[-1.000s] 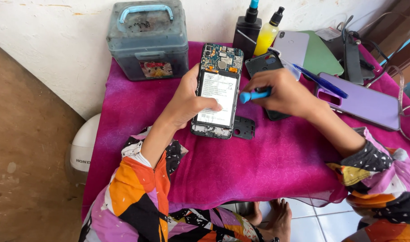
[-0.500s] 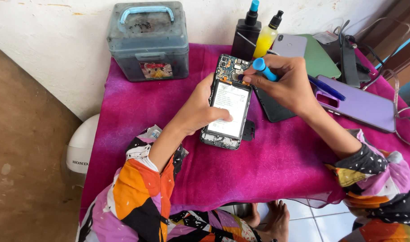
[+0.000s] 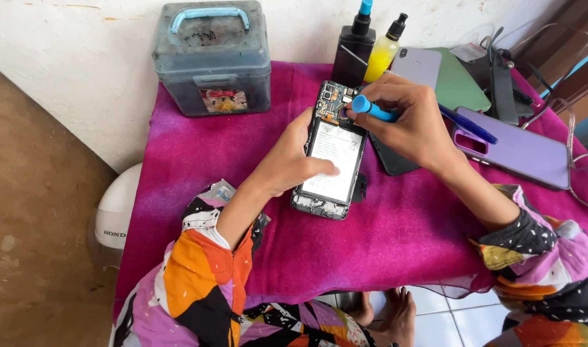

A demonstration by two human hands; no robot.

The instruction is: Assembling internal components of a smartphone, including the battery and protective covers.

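Note:
An opened phone (image 3: 332, 151) with its back off lies on the magenta cloth (image 3: 396, 244), showing a white battery and a circuit board at the far end. My left hand (image 3: 292, 162) grips its left edge, thumb resting on the battery. My right hand (image 3: 406, 119) holds a blue-handled screwdriver (image 3: 373, 108), whose tip meets the board near the phone's top right. A small black part (image 3: 360, 189) lies against the phone's right side.
A grey-blue toolbox (image 3: 211, 59) stands at the back left. A black bottle (image 3: 355, 46) and a yellow bottle (image 3: 384, 48) stand behind the phone. Right of my hand lie a purple phone cover (image 3: 522, 151), a grey phone back (image 3: 417, 64), a green pad (image 3: 459, 87) and cables.
The right hand swung the screwdriver from the phone's right edge up to the board at its top. The left hand turned the phone slightly and kept its grip.

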